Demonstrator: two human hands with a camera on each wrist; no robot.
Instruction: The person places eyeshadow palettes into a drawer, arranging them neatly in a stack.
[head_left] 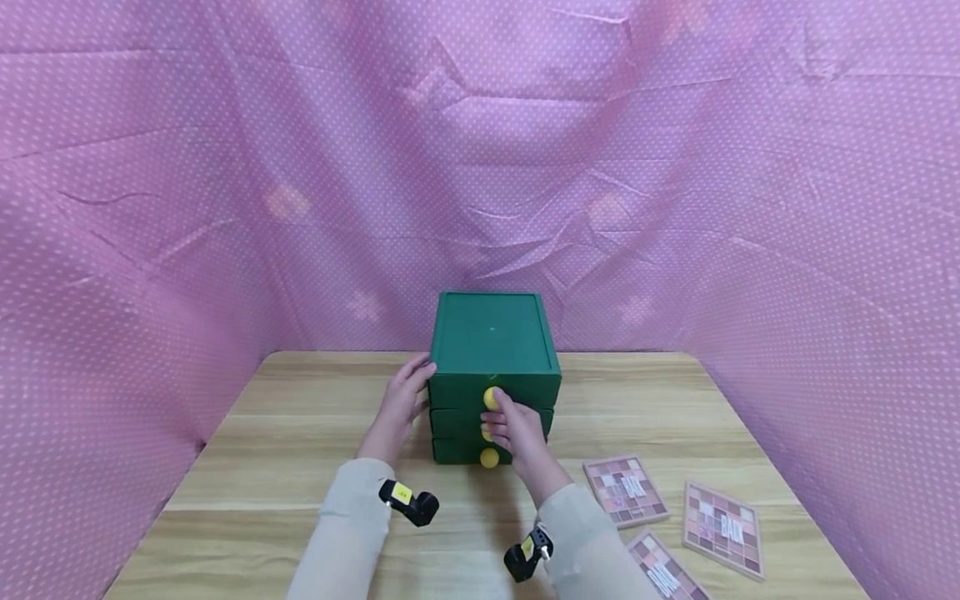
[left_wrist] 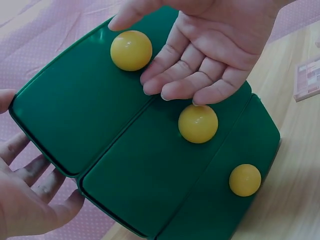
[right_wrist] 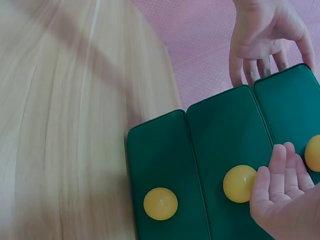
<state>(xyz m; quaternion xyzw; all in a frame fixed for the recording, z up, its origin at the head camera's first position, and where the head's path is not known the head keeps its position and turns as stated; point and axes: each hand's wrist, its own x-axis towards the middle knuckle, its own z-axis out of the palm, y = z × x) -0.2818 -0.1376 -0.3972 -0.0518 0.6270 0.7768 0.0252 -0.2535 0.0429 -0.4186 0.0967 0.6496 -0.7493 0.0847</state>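
Observation:
A green three-drawer box (head_left: 491, 333) stands on the table, its drawer fronts lying flush. Each front has a round yellow knob: the top knob (left_wrist: 131, 50), the middle knob (left_wrist: 198, 124) and the bottom knob (right_wrist: 160, 203). My left hand (head_left: 401, 408) is at the box's left side, thumb at the upper front corner and fingers spread along the side. Around the top knob is my right hand (head_left: 519, 429), thumb on one side and fairly straight fingers on the other. Its fingertips (left_wrist: 152, 82) do not curl round the knob; whether the thumb touches it I cannot tell.
Three palettes with coloured squares lie at the table's right: one palette (head_left: 626, 490) nearest the box, another palette (head_left: 723, 529) farther right, and a third palette (head_left: 663, 571) partly behind my right sleeve. Pink dotted cloth (head_left: 487, 167) hangs behind and beside the wooden table (head_left: 300, 433).

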